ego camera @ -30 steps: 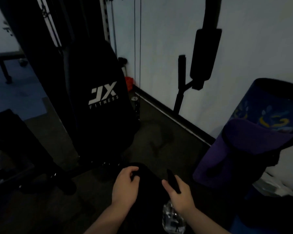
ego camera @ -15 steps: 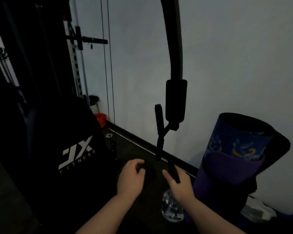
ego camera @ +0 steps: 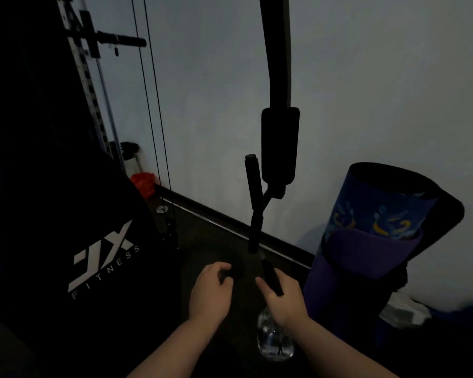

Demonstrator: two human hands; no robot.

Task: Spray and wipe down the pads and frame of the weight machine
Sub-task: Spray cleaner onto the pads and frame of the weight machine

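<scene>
Below hanging oblong pad [ego camera: 280, 144] | right hand [ego camera: 284, 301] grips clear bottle [ego camera: 275, 342]

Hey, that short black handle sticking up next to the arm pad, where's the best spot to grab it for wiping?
Probably grip the upright handle around its upper sleeve, just below the capped top, coming from its left, away from the pad. It is a slim upright cylinder, so fingers wrap around it; the arm pad crowds its right side.

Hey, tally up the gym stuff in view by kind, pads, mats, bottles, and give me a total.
Black machine pads: 2, back pad and arm pad
Rolled mats: 2, blue mat and purple mat
Clear spray bottles: 1, spray bottle in the right hand
Total: 5
</scene>
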